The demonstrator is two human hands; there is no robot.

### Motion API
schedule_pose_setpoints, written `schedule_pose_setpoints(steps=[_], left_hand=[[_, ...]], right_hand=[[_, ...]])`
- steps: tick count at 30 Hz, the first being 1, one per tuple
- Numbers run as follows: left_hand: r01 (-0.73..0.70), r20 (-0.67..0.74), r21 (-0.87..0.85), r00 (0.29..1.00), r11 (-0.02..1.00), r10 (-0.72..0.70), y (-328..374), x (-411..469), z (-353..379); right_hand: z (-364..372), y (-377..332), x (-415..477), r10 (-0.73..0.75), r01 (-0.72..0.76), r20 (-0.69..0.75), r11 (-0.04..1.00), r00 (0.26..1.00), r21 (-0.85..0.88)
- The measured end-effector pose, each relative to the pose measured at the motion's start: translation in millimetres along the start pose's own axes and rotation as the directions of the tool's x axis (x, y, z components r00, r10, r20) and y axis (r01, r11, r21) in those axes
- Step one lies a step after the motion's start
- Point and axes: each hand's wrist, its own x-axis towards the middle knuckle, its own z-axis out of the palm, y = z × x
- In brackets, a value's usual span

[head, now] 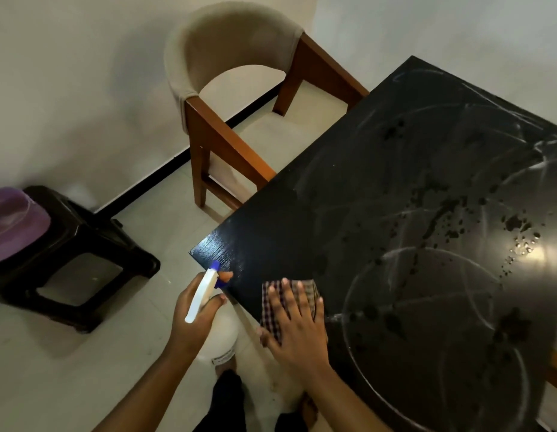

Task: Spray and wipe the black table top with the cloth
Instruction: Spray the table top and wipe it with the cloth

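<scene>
The black table (380, 188) is wet and streaked; right hand (297, 319) presses flat on the cloth (305, 291), wiping, left hand (196, 316) grips the spray bottle (205, 294); next, probably sweep towards the droplets.

no legible text; spray bottle (219, 341) label unreadable

Single head view, looking steeply down, close over near corner of table (380, 188).
</scene>
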Motion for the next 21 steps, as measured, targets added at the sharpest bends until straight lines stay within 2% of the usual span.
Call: schedule_pose_setpoints(steps=[3, 7, 10, 13, 16, 19, 21], left_hand=[[-0.008, -0.019, -0.009, 1.000, 1.000, 0.007, 8, -10, 11], [-0.007, -0.069, -0.002, 0.998, 1.000, 0.007, 8, -23, 25], [0.014, -0.098, -0.008, 0.995, 1.000, -0.015, 1, -32, 33], [0.028, -0.119, -0.022, 0.992, 0.999, -0.030, -3, -43, 39], [0.047, -0.134, -0.030, 0.990, 0.998, -0.050, -5, -52, 44], [0.065, -0.154, -0.051, 0.985, 0.997, -0.072, -5, -58, 49], [0.076, -0.160, -0.060, 0.983, 0.995, -0.084, -3, -60, 52]], right_hand=[[-13, 12, 40, -0.025, 0.024, -0.020, 0.999, 0.999, -0.030], [-45, 23, 121, 0.067, -0.068, 0.081, 0.998, 0.994, 0.006], [-52, 26, 136, 0.059, -0.056, 0.133, 0.998, 0.989, -0.023], [-41, 31, 92, -0.040, 0.046, 0.139, 0.998, 0.989, -0.041], [-15, 36, 11, -0.144, 0.145, 0.035, 0.989, 0.989, -0.036], [9, 41, -47, -0.180, 0.178, -0.037, 0.982, 0.983, -0.058], [13, 45, -49, -0.189, 0.186, -0.054, 0.981, 0.980, -0.051]])
